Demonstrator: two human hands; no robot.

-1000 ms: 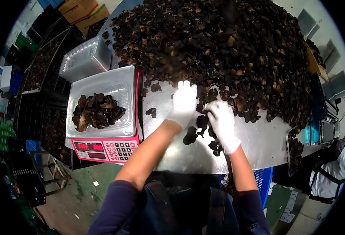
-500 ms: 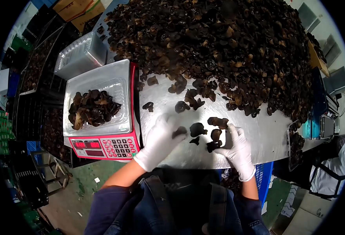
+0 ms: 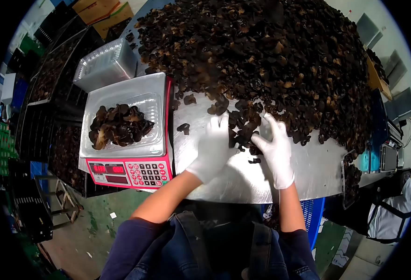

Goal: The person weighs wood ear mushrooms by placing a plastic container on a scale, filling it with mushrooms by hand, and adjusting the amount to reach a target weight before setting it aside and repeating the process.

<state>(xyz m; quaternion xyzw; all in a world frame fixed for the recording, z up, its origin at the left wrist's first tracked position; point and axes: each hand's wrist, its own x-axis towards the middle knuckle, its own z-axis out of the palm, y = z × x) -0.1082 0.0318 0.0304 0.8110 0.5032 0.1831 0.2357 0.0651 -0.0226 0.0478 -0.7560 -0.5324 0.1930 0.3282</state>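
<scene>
Both my hands wear white gloves. My left hand [image 3: 213, 148] lies beside the near edge of a dark mushroom pile [image 3: 256, 56], slightly blurred, its fingers pointing up the table. Opposite it, my right hand [image 3: 275, 151] has thumb and fingers apart against the loose dark pieces [image 3: 244, 127] between the hands. One small piece [image 3: 255, 160] sits nearer me, left of my right wrist. On a red scale [image 3: 131, 171] to the left, a clear tray [image 3: 145, 109] holds a heap of mushrooms [image 3: 117, 127].
Behind the scale stands a stack of clear trays [image 3: 106, 65]. Another clear container [image 3: 348, 179] with dark pieces is at the table's right edge. Black crates [image 3: 34, 135] are stacked at the left. A blue crate [image 3: 313, 219] is under the metal table [image 3: 303, 184].
Both hands have moved forward to the pile's near edge. The loose pieces that lay near my right hand are now gathered up against the pile between the hands.
</scene>
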